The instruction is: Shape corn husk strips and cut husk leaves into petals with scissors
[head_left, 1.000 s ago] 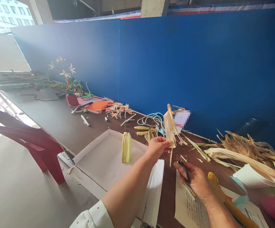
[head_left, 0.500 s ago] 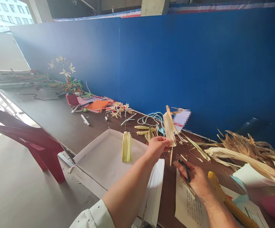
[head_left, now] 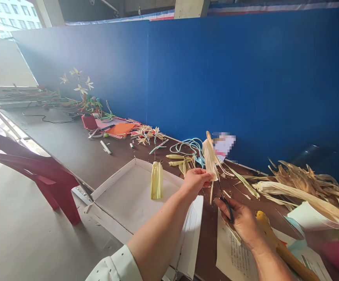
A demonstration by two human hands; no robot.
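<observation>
My left hand pinches the lower end of a dried corn husk, which stands up from the fingers. Black-handled scissors are gripped in my right hand, their blades pointing up at the husk's right edge near the left fingertips. Whether the blades are parted cannot be made out. To the left, a yellow-green husk piece lies in a shallow white cardboard box lid. Under the right hand is a printed sheet.
Dry husks are heaped at the right beside a white cup. A yellow-handled tool lies by my right wrist. Pale blue cord, husk flowers and orange paper line the blue partition. A red chair stands left.
Both hands, the husk and the scissors hold nearly the same position. The view has shifted very slightly.
</observation>
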